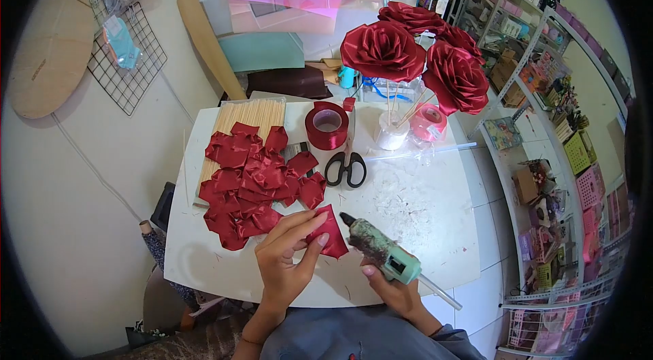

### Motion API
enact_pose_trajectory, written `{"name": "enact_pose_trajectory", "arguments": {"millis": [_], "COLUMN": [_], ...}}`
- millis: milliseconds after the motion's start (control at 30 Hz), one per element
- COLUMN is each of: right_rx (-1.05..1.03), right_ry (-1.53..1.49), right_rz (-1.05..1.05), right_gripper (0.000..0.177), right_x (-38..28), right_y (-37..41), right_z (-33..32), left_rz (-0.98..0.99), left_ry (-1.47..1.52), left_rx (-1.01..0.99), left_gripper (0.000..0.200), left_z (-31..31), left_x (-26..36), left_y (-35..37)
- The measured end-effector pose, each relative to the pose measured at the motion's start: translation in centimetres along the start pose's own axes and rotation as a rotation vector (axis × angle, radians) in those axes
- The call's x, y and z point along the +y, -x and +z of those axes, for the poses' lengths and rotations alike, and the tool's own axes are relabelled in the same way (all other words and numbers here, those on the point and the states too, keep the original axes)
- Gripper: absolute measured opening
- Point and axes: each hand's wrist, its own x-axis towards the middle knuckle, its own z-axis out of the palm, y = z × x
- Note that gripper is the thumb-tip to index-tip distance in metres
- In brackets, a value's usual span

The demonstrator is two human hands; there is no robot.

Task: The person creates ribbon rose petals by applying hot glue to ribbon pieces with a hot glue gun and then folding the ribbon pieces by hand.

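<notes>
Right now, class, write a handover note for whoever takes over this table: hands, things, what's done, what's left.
Left hand pinches a red ribbon petal near the front edge of the table.
Right hand grips the glue gun, nozzle by that petal.
Done: finished roses stand in the cup at the back.
Left: the petal pile, likely still to be glued; scissors and ribbon roll lie beside it.

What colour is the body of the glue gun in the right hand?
The glue gun is mint green with dark stains; the head view shows it best.
</notes>
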Motion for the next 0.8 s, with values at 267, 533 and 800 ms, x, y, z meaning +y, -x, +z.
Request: {"name": "enact_pose_trajectory", "arguments": {"millis": [267, 533, 800], "right_rx": [-0.033, -0.119, -0.052], "right_ry": [0.055, 0.19, 0.185], "right_rz": [-0.154, -0.228, 0.019], "right_gripper": [0.025, 0.024, 0.024], "right_x": [0.6, 0.3, -0.1], "right_y": [0.4, 0.2, -0.2], "right_z": [-0.4, 0.3, -0.5], "left_rz": [0.017, 0.049, -0.017], "left_ry": [0.076, 0.091, 0.106], "left_rx": [0.078, 0.074, 0.041], "left_gripper": [0.031, 0.032, 0.033], "left_z": [-1.0, -1.0, -1.3], "left_x": [-0.3, -0.2, 0.0], "left_y": [-0.4, -0.3, -0.1]}}
